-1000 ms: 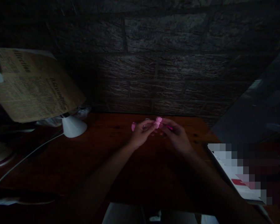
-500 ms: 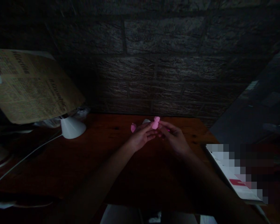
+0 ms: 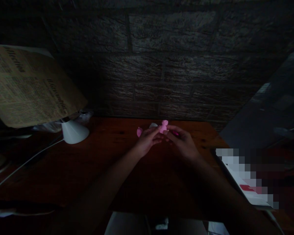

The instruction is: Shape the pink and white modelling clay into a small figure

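Observation:
A small pink lump of two rounded parts [image 3: 164,126], perhaps soft clay, is pinched between my hands above the wooden table. My left hand [image 3: 147,140] has thumb and fingertips closed on its left side. My right hand [image 3: 182,140] grips it from the right, thumb and forefinger against the lower part. Close by the right fingers shows a bright magenta bit [image 3: 175,133], too small to name. Behind my left hand lie another pink piece [image 3: 139,132] and a whitish item [image 3: 153,125], both partly hidden.
To the left stands a lamp with a white cone base [image 3: 74,132] and newsprint-patterned shade [image 3: 36,88]; its cord [image 3: 26,166] crosses the wooden table [image 3: 107,143]. A stone-block wall [image 3: 147,68] rises behind. At right lies a flat white object [image 3: 245,182], partly blurred out.
The view has shifted slightly. My right thumb has moved onto the lower part of the pink lump, which both hands keep holding in nearly the same place.

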